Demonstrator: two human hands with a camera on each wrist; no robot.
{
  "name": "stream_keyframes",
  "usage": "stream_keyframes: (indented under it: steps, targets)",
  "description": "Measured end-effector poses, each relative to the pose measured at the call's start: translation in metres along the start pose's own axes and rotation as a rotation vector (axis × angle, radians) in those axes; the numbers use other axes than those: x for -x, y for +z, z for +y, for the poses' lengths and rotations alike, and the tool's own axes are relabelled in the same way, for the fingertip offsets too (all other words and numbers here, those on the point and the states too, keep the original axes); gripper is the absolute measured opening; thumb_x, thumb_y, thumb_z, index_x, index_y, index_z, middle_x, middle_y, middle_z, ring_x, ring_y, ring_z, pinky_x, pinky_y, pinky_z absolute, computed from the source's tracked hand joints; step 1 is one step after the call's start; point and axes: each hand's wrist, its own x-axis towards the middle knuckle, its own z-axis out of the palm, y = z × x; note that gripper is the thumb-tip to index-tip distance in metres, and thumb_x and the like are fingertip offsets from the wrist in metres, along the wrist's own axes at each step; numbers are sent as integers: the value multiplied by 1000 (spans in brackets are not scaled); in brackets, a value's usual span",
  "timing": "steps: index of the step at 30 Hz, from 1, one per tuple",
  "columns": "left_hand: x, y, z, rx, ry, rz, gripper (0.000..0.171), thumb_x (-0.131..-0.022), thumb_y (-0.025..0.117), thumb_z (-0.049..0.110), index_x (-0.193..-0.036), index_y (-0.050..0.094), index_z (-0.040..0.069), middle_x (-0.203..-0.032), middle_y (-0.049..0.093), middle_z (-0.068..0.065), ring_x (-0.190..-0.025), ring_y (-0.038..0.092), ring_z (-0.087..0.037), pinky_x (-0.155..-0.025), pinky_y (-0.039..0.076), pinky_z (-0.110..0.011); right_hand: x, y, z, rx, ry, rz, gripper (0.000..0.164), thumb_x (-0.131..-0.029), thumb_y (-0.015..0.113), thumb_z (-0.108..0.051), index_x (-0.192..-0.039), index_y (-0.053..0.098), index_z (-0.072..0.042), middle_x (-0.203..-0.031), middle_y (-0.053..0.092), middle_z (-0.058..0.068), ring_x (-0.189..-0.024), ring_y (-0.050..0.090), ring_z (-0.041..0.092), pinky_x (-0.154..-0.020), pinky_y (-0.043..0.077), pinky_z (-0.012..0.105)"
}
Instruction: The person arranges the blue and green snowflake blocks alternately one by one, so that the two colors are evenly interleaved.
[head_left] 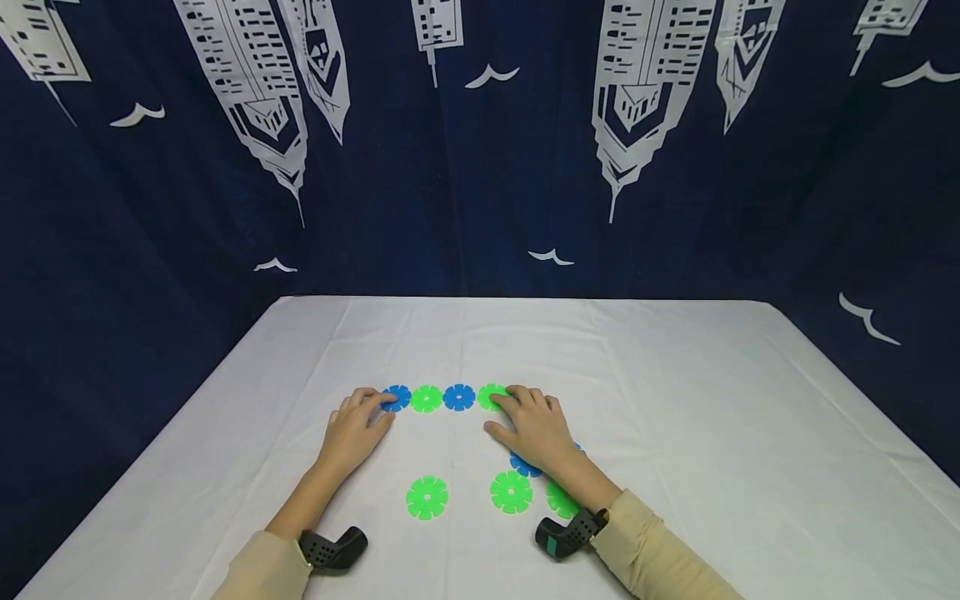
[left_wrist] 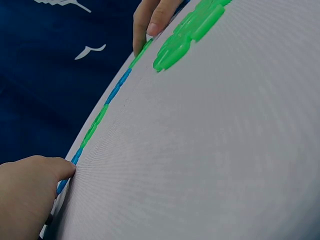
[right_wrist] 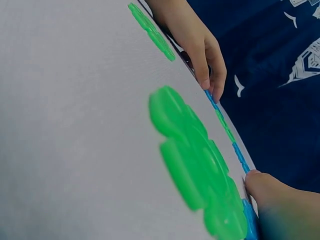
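Observation:
Four flat, notched plastic discs lie in a row on the white tablecloth. At its left end is a blue disc (head_left: 402,394), which my left hand (head_left: 354,435) touches with its index fingertip, the thumb just below it. Right of that come a green disc (head_left: 427,392) and a second blue disc (head_left: 459,389), edges meeting. At the right end, the index finger of my right hand (head_left: 538,427) rests on another green disc (head_left: 487,392), the thumb spread apart from it. The right hand and wrist partly cover a blue disc (head_left: 525,467) and a green disc (head_left: 560,500).
Nearer me lie a loose green disc (head_left: 427,498) at centre and another green disc (head_left: 512,492) to its right. Behind the white tablecloth (head_left: 675,375) hangs a dark blue curtain (head_left: 450,200) with white building prints. Each wrist wears a black device (head_left: 333,550).

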Motion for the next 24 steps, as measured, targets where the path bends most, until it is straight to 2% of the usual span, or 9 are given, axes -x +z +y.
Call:
stream_keyframes:
  steps: [15, 24]
  targets:
    - [0, 0, 2, -4, 18, 7, 29, -88, 56, 26, -114, 62, 14, -123, 51, -17, -112, 47, -34, -83, 34, -45, 1, 0, 1, -18, -1, 7, 49, -85, 52, -51, -125, 55, -22, -129, 51, 8, -117, 46, 28, -92, 36, 49]
    - [0, 0, 2, -6, 2, -6, 30, -88, 55, 28, -116, 61, 15, -124, 51, -16, -114, 46, -33, -85, 33, -45, 1, 0, 0, -15, 7, -1, 50, -85, 51, -52, -126, 54, -23, -130, 50, 8, -118, 46, 27, -93, 35, 48]
